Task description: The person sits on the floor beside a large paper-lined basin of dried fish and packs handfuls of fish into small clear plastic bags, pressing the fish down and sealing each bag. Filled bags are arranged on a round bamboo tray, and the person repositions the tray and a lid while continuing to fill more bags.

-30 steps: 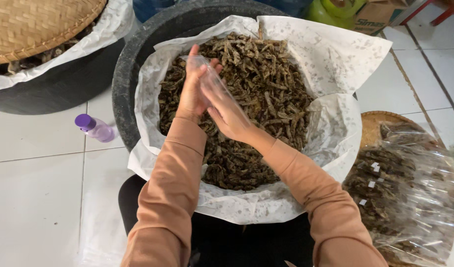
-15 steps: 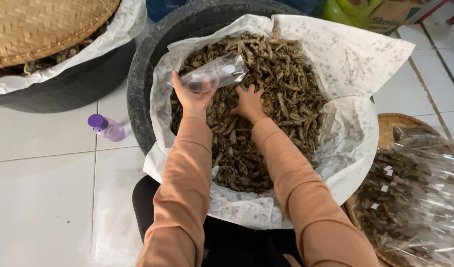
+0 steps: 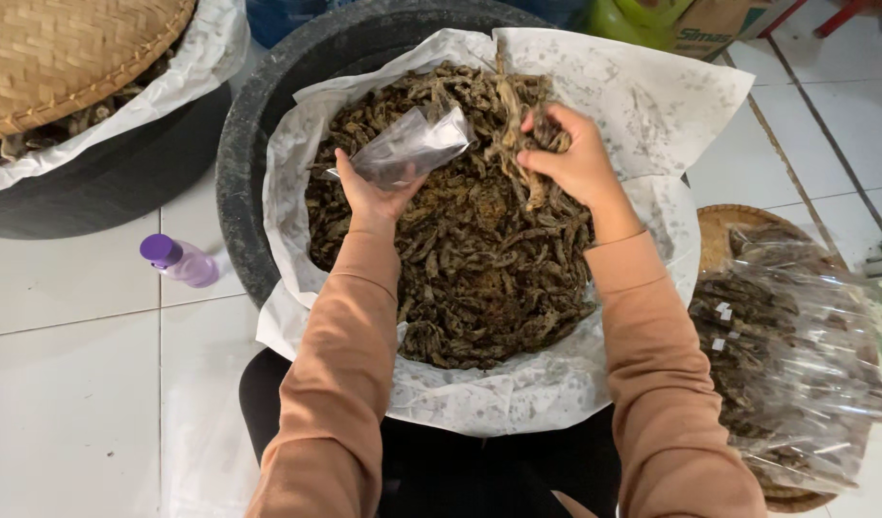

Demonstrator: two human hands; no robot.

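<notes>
A big black tub (image 3: 238,182), lined with white paper (image 3: 643,86), is full of brown dried strips (image 3: 479,269). My left hand (image 3: 369,197) holds a small clear plastic bag (image 3: 412,144) above the heap, its mouth turned toward the right. My right hand (image 3: 575,158) is closed on a handful of dried strips (image 3: 513,134) lifted just beside the bag's mouth; a few strips dangle from it. Both arms wear tan long sleeves.
A second black tub (image 3: 105,177) with a woven bamboo lid (image 3: 67,48) stands at the far left. A small purple-capped bottle (image 3: 179,261) lies on the white tiled floor. At right, a woven tray (image 3: 738,225) holds several filled clear packets (image 3: 796,364).
My hands have parted from a clasp. The left hand now holds the bag up alone, and the right hand has dug into the heap and raised a handful of strips.
</notes>
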